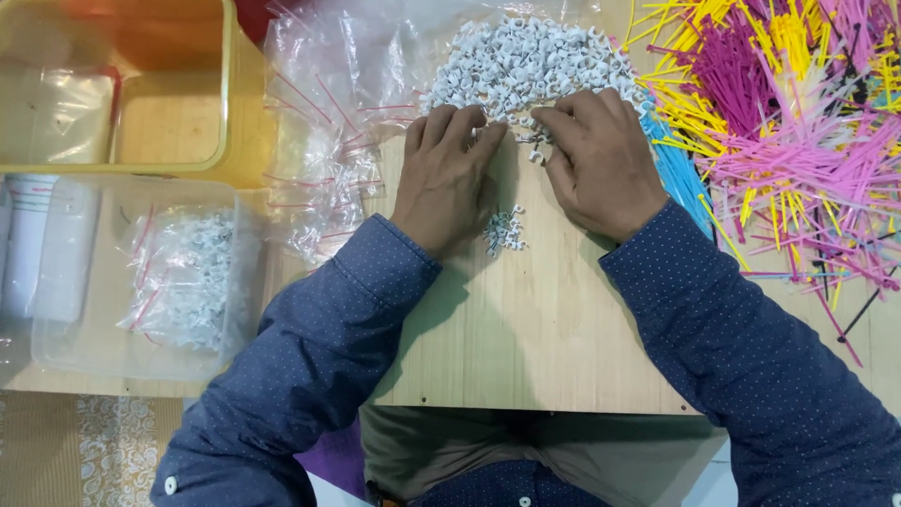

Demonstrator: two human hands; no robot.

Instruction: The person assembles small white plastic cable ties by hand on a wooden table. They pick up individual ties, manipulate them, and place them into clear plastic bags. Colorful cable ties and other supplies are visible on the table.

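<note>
two hands on a wooden table (pixel 526 347), left hand (pixel 446 174) and right hand (pixel 601 160) palm-down, fingers curled, picking at a heap of white clips (pixel 530 61), small clip pile (pixel 504 228) between the wrists, coloured cable ties (pixel 788 122) beside

Pale wooden tabletop (pixel 526 329), matt, fine straight grain. Heap of small white plastic cable clips (pixel 530 61), smooth, slightly glossy; smaller pile (pixel 504 230) of the same plastic. Clear plastic zip bags (pixel 328 122), thin, crinkled, shiny. Plastic cable ties (pixel 779 122) in pink, yellow and blue, smooth and glossy. Translucent plastic container (pixel 66 357), dull sheen. Yellow plastic tray (pixel 225 113), smooth. Blue cloth sleeves (pixel 319 357), matt, woven, finely dotted.
</note>
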